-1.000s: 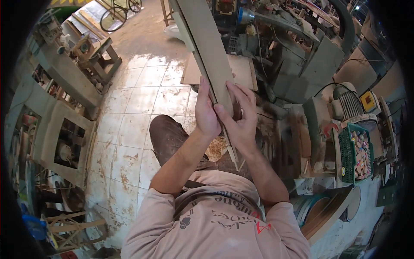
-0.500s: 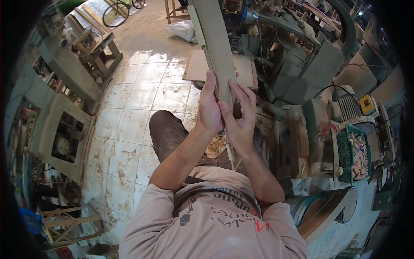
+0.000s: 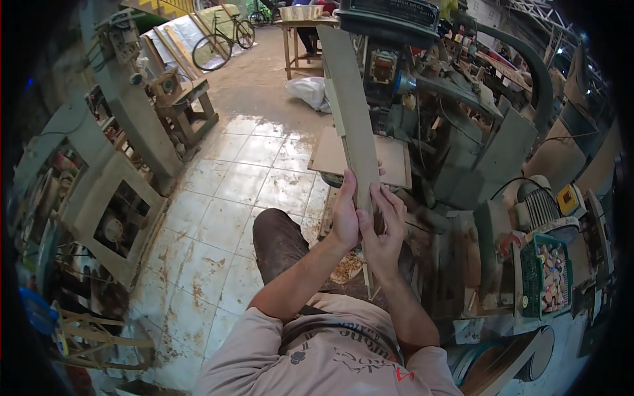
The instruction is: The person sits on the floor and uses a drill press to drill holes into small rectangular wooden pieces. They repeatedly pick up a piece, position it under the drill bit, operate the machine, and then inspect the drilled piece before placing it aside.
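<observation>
A long, flat wooden board (image 3: 355, 109) rises in front of me, its far end reaching up beside the drill press head (image 3: 389, 18). A thinner wooden strip (image 3: 335, 105) lies along the board's left edge. My left hand (image 3: 346, 214) is closed on the left side of the board's lower part. Opposite it, my right hand (image 3: 385, 228) grips the right edge, with the thumb across the near face. Behind the board is the flat drill press table (image 3: 394, 158), partly covered by it. Below my hands, wood shavings (image 3: 347, 267) show between my legs.
At the right stand an electric motor (image 3: 540, 204) and a green basket (image 3: 526, 280) of small colourful pieces. Dusty machine frames (image 3: 135, 257) line the left. Farther off are a bicycle (image 3: 224, 45), a white plastic bag (image 3: 308, 92) and a wooden table (image 3: 290, 46). Shavings dirty the tiled floor (image 3: 191, 244).
My view has tilted upward, so the scene sits lower and farther right, and the board's far end now shows. Both hands keep the same grip on the board.
</observation>
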Tool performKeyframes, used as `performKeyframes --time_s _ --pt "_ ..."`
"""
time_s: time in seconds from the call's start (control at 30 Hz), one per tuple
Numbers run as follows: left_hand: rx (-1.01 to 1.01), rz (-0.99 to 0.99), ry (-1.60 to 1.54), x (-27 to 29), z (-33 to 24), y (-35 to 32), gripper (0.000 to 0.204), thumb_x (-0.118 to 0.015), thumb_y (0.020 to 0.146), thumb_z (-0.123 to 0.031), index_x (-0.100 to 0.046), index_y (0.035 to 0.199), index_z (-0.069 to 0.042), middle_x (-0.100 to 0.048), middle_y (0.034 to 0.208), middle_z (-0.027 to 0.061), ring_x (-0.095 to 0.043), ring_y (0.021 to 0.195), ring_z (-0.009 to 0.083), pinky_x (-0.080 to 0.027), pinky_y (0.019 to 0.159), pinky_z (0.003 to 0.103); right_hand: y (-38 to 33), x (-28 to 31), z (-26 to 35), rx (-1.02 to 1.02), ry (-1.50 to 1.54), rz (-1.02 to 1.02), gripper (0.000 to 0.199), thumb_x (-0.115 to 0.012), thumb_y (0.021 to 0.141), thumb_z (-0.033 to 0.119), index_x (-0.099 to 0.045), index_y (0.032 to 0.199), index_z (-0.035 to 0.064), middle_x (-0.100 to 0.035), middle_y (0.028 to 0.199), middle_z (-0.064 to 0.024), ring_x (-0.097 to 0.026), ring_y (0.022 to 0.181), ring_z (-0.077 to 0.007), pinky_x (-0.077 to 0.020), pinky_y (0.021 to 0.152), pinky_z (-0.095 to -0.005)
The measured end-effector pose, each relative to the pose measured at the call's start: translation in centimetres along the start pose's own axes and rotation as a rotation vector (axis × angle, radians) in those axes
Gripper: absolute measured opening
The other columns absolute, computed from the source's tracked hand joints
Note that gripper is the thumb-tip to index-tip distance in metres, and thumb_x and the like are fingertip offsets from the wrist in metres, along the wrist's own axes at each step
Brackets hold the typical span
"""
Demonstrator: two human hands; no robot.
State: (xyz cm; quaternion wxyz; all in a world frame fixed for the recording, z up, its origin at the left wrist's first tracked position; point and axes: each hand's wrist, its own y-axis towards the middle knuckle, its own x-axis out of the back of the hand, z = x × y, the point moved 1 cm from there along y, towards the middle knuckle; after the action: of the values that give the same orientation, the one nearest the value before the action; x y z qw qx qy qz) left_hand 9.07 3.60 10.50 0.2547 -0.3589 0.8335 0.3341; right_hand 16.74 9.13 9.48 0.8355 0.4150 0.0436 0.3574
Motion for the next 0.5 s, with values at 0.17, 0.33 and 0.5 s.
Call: performKeyframes --time_s 0.17,0.33,0.5 --pt "0.005 -0.048 -0.065 -0.3 -0.2 -0.3 0.063 -0.023 0.101 -0.053 -0.043 0.134 -0.004 -0.049 0.132 0.0111 -0.046 0.122 0.0218 -0.041 0.102 0.037 0.0 0.2 -0.1 0.010 -0.059 0.028 0.042 -0.071 0.082 0.013 -0.063 0.123 0.0071 -0.052 0.121 -0.0181 -0.049 0.111 -0.0307 -0.0403 0.095 -0.0395" --pt "0.025 -0.067 -0.087 0.3 0.3 -0.2 0.060 -0.023 0.101 -0.052 -0.044 0.133 -0.005 -0.050 0.131 0.0096 -0.044 0.122 0.0212 -0.041 0.102 0.037 0.2 0.1 -0.3 -0.015 -0.015 0.053 0.041 -0.071 0.082 0.012 -0.063 0.122 0.0066 -0.052 0.121 -0.0175 -0.049 0.111 -0.0304 -0.0417 0.094 -0.0385" --pt "0.004 -0.113 -0.120 0.8 0.8 -0.1 0.059 -0.024 0.101 -0.051 -0.045 0.131 -0.005 -0.051 0.127 0.0097 -0.051 0.110 0.0207 -0.045 0.095 0.037 -0.1 0.3 -0.2 -0.037 -0.038 0.089 0.042 -0.072 0.081 0.011 -0.063 0.122 0.0060 -0.052 0.118 -0.0171 -0.049 0.111 -0.0303 -0.0425 0.093 -0.0384"
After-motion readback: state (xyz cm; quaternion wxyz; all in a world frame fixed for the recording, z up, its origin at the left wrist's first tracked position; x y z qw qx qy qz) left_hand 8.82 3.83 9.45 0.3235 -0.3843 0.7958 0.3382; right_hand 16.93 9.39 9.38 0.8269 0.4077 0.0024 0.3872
